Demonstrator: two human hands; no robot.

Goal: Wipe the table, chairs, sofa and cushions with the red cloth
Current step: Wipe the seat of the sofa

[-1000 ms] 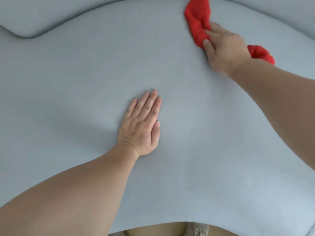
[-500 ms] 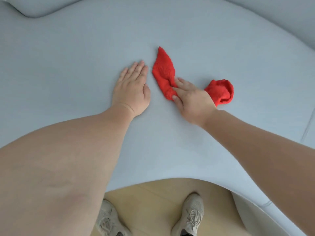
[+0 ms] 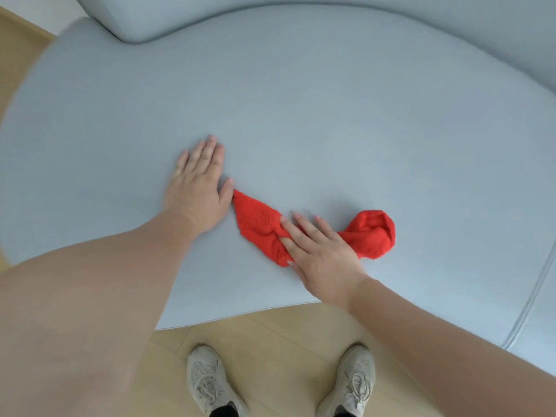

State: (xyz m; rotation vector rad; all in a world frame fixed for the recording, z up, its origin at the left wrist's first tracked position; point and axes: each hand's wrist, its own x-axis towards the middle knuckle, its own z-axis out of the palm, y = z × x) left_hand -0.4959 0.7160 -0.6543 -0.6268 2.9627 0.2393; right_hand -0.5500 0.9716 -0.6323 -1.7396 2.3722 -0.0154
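Seen from the head camera, looking down, the person leans over the pale blue-grey sofa seat [image 3: 301, 115], both bare arms reaching onto it. The left hand [image 3: 197, 188] lies flat on the upholstery, palm down, fingers straight and close together, the thumb angled out to the side; it holds nothing and simply rests on the fabric. Just beside that thumb begins the red cloth [image 3: 255, 224], whose pointed end comes right up to the base of the thumb; whether it actually touches I cannot tell. The cloth stretches across the seat towards the right, twisted in its middle, and ends in a rounded, bunched wad on the far side of the right hand [image 3: 319, 254]. That hand lies across the middle of the cloth, palm down, with its fingers straight and spread and pressing the cloth against the seat rather than curling round it. All of this sits near the front edge of the seat.

At the top left, a rounded cushion [image 3: 132, 22] of the same colour rests on the seat. A piped seam [image 3: 538, 287] runs down the seat at the right. Below the front edge lies a light wooden floor [image 3: 255, 332], where the person's two worn, pale sneakers [image 3: 207, 380] stand apart, toes pointing towards the sofa.
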